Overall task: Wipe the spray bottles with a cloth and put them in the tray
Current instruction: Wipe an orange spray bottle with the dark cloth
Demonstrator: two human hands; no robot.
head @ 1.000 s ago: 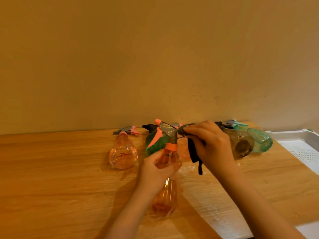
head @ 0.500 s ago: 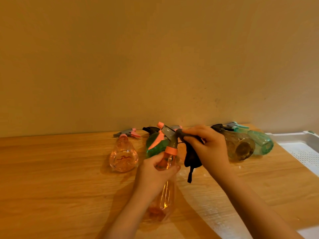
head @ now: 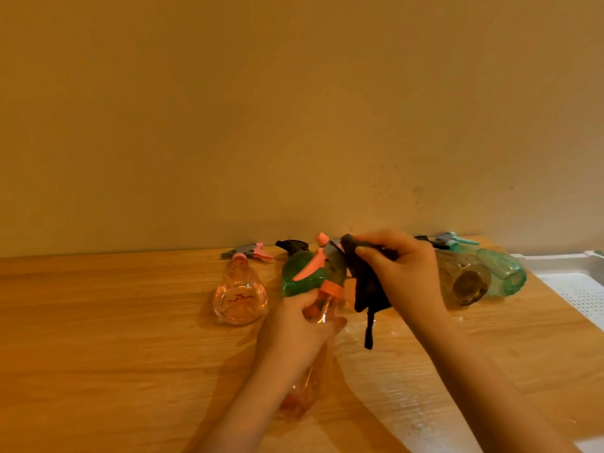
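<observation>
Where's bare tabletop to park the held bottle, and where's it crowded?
Free: the wooden table left of the pink bottle, and the near strip between the right forearm and the white tray. Crowded: the back row by the wall, where the pink, green bottle, brown bottle and teal bottle lie.

Two arms came up from the bottom of the picture. Both were bare, with no sleeves showing. The left hand (head: 295, 325) and the right hand (head: 403, 273) wore no gloves, rings or watch.
</observation>
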